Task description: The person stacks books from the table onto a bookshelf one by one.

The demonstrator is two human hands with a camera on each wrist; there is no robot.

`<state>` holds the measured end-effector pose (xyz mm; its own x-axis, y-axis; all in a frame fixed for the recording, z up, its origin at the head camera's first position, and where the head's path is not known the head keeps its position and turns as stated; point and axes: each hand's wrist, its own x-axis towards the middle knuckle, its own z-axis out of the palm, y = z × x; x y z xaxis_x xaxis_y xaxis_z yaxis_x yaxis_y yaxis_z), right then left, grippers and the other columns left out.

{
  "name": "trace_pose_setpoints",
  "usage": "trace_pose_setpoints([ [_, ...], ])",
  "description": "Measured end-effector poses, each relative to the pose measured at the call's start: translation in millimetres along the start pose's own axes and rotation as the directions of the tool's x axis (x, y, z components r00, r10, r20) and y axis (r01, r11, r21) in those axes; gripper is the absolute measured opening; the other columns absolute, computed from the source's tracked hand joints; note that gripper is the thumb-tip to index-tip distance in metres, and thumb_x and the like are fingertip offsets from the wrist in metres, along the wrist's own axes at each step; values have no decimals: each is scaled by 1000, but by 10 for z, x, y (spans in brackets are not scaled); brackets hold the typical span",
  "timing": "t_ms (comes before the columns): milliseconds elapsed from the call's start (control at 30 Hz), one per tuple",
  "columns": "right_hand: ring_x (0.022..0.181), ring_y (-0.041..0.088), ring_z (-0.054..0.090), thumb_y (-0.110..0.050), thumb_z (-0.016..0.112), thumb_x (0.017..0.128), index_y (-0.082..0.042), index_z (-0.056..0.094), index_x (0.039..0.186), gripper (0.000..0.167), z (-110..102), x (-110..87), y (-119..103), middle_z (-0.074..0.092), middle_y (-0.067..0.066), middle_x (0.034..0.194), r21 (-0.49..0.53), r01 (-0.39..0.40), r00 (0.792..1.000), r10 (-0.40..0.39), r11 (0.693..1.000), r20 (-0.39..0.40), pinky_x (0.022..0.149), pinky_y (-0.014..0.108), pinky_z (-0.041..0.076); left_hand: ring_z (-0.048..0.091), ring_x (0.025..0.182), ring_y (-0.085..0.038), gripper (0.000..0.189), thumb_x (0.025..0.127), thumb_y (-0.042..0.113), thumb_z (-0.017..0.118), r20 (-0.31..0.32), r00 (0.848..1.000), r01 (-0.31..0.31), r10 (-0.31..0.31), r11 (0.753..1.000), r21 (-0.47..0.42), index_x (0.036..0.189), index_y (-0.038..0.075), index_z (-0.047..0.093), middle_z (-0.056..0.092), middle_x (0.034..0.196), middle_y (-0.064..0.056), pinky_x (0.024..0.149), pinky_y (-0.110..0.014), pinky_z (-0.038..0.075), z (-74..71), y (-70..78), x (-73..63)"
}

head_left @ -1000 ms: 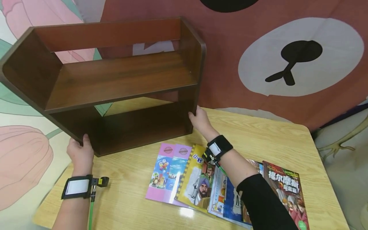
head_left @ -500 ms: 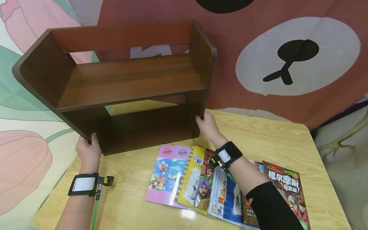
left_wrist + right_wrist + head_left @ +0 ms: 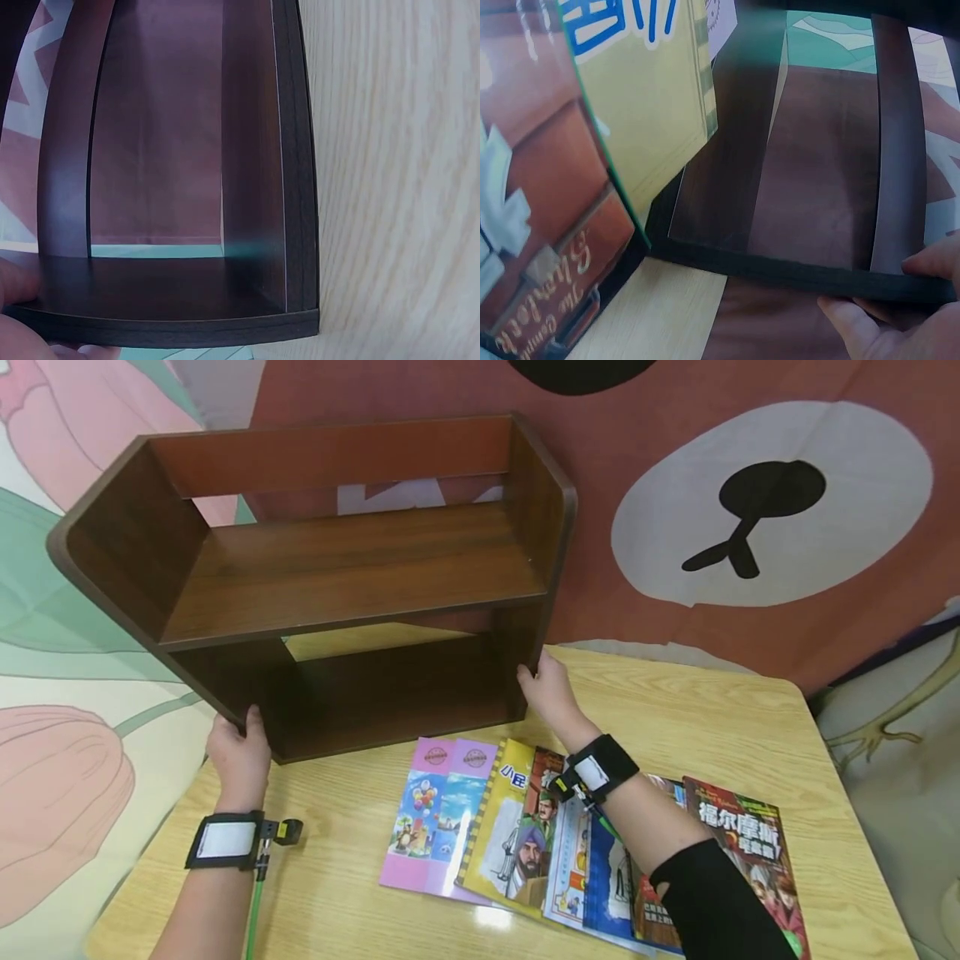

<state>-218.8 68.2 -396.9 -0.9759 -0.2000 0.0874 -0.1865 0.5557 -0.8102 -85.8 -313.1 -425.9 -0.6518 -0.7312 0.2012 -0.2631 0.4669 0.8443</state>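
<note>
A dark brown two-tier wooden bookshelf (image 3: 352, 564) stands on the light wood table, its shelves bare. My left hand (image 3: 240, 756) grips the front edge of its left side panel low down, thumb on the inner face. On the opposite panel my right hand (image 3: 551, 693) holds the lower front edge, thumb inside and the other fingers behind. The left wrist view shows the shelf's bottom board (image 3: 255, 165) close against the tabletop, with part of the left hand (image 3: 19, 322) at the corner. Fingers of the right hand (image 3: 900, 315) pinch the panel edge in the right wrist view.
Several overlapping books (image 3: 517, 835) lie fanned out in front of the shelf, partly under my right forearm. A red-brown comic book (image 3: 750, 852) is at the right end. Behind the table (image 3: 750, 710) hangs a bear-patterned cloth (image 3: 585, 585); a flower-patterned one is at left.
Both hands have moved the bookshelf to the right along the table, mostly in the first half second and slightly since. The grip is the same and the books have stayed put.
</note>
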Motion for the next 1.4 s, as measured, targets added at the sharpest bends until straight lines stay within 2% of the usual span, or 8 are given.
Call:
trace_pose_setpoints([
  [200, 114, 34, 57, -12, 48, 96, 4, 48, 124, 32, -5, -64, 13, 59, 25, 122, -8, 10, 1000, -10, 1000, -14, 91, 45, 50, 43, 76, -5, 40, 99, 31, 45, 27, 1000, -8, 8, 1000, 12, 110, -6, 54, 59, 100, -18, 62, -21, 35, 2, 6, 9],
  [400, 102, 30, 61, -14, 47, 97, 1, 49, 122, 29, -67, -147, 85, 60, 23, 119, 3, -1, 1000, 1, 1000, -29, 79, 40, 52, 43, 74, -1, 38, 99, 30, 45, 58, 997, -48, 47, 999, 16, 109, -6, 55, 61, 98, -18, 62, -18, 35, 91, 37, 62],
  [533, 96, 28, 59, -15, 46, 98, 0, 48, 124, 30, -153, -231, 165, 60, 21, 119, 10, -2, 999, 3, 1000, -42, 73, 37, 48, 45, 75, -4, 37, 99, 28, 46, 94, 993, -75, 76, 997, -17, 109, -6, 55, 60, 95, -17, 62, -17, 36, 209, 72, 72],
  [733, 101, 29, 58, -15, 47, 97, 1, 49, 123, 30, -318, -350, 286, 60, 23, 119, -10, -23, 996, 22, 1000, -83, 77, 39, 46, 49, 82, -13, 37, 100, 30, 43, 163, 984, -75, 78, 997, -24, 111, -4, 54, 59, 99, -16, 64, -19, 37, 397, 165, 42],
  [933, 94, 30, 58, -13, 50, 96, 4, 52, 116, 26, -480, -454, 407, 63, 24, 110, -39, -30, 988, 24, 999, -152, 78, 42, 47, 51, 84, -21, 34, 99, 25, 46, 192, 969, -148, 156, 987, -58, 108, -6, 56, 62, 98, -21, 64, -21, 37, 557, 266, -12],
  [1100, 102, 33, 59, -14, 48, 97, 4, 51, 121, 30, -611, -535, 515, 61, 24, 117, -28, -38, 984, 32, 999, -173, 86, 48, 49, 51, 79, -24, 30, 98, 22, 48, 204, 955, -204, 216, 976, -75, 102, -7, 57, 62, 91, -22, 63, -25, 37, 696, 348, -64],
  [1400, 110, 36, 56, -14, 47, 97, 5, 51, 120, 30, -843, -662, 646, 59, 27, 119, -32, -108, 966, 98, 994, -240, 93, 51, 46, 57, 79, -24, 30, 99, 24, 48, 284, 920, -249, 271, 962, -113, 106, -4, 57, 65, 95, -19, 60, -23, 40, 902, 526, -203],
])
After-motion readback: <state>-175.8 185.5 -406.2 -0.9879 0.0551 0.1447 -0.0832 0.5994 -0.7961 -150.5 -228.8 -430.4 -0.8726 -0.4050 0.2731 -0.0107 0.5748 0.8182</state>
